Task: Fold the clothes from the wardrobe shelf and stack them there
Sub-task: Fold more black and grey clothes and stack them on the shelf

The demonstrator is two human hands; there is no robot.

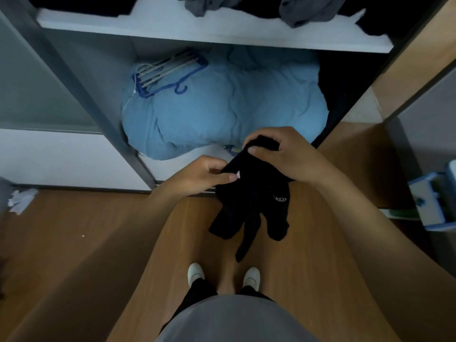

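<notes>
Far to the left of the black garment (254, 201), a crumpled white scrap (21, 199) lies on the wooden floor (74, 243). Up and left of the garment, in the wardrobe's lower bay, a blue hanger (170, 77) rests on a bulky light-blue duvet (222, 107), which fills the bay directly behind the garment. Above the garment runs the white wardrobe shelf (148, 28). Loose grey clothes (308, 11) slump over its front edge, unfolded, with darker cloth at either end.

The left hand (204, 175) meets the garment at its upper left edge. Thumb and forefinger pinch the cloth just beside a small white label, probably to find an edge that shows which way the piece lies.

The garment hangs in mid-air in front of the person, over the floor and well below the shelf. It is bunched, and its loose ends dangle toward the white shoes (196, 274). A small pale logo shows on its right side.

The right hand (283, 154) sits at the garment's top, fingers curled over a gathered fold and thumb pressing into it. It appears to carry the weight, leaving the left hand free to sort the cloth. No fold looks begun.

Far right of the garment stands a blue-and-white box (434, 201).
</notes>
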